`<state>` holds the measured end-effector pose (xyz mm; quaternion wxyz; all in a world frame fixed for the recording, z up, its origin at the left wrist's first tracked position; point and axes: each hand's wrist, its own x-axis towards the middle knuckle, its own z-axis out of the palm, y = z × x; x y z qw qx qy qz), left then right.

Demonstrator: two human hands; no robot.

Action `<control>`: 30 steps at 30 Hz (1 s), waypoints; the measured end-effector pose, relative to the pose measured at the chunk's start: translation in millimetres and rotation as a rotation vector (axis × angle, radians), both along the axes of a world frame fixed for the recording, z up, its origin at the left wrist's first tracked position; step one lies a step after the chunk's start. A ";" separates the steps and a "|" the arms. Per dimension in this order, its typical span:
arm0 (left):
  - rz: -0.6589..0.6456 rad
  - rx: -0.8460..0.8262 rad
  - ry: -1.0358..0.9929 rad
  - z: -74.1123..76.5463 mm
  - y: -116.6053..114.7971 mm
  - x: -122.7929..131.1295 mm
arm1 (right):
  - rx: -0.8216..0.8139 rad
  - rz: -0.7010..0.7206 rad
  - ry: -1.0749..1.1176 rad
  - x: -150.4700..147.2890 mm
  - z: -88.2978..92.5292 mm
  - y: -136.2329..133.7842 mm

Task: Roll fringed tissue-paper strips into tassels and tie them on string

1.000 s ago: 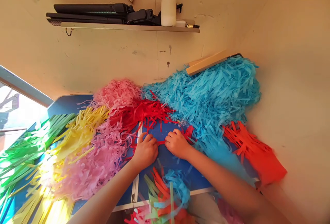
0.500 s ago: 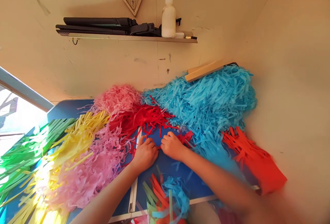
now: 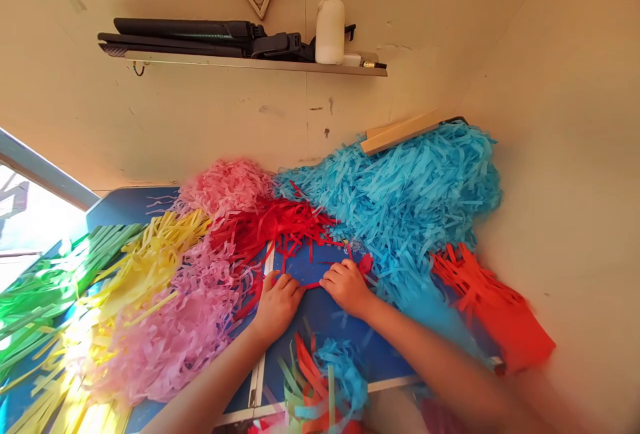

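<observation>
Over the blue tabletop, my left hand [image 3: 278, 301] and my right hand [image 3: 346, 286] are close together, fingers curled. A thin red paper strip [image 3: 313, 285] stretches between them, and both hands pinch it. More red fringed paper [image 3: 275, 227] lies just beyond the hands. A small red piece [image 3: 366, 265] shows behind my right hand. Close to my body, a bundle of multicoloured paper fringe [image 3: 330, 381] in blue, orange and green sits below the hands.
A large heap of blue shredded paper [image 3: 415, 187] covers the right, with wooden slats [image 3: 400, 135] on top. Orange fringe [image 3: 515, 321] lies right; pink [image 3: 225, 187], lilac [image 3: 175, 327], yellow [image 3: 150, 274] and green [image 3: 75, 281] fringes lie left. A wall shelf [image 3: 260, 65] holds a white bottle [image 3: 330, 27] and black hair straightener [image 3: 185, 34].
My hands have moved slightly apart, so more of the red strip shows between them. The camera view has shifted a little.
</observation>
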<state>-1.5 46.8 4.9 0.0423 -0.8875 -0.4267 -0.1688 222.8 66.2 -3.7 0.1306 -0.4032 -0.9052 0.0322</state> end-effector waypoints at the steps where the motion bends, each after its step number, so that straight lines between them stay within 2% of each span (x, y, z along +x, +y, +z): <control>1: 0.006 -0.012 -0.005 -0.8 -1.4 -2.9 | -0.018 0.003 0.026 5.6 -2.0 0.7; 7: 0.057 -0.103 -0.101 -3.4 0.3 -19.0 | -0.147 -0.091 0.189 26.5 -7.8 8.9; 15: 0.151 -0.286 -0.237 -9.2 14.5 -30.0 | -0.305 -0.181 0.294 27.9 -1.3 9.9; 26: 0.235 -0.313 -0.192 -1.6 13.9 -17.0 | -0.392 -0.306 0.155 9.5 13.4 16.4; 30: 0.145 -0.277 -0.152 3.1 15.0 -13.6 | -0.412 -0.296 0.056 5.5 20.1 25.7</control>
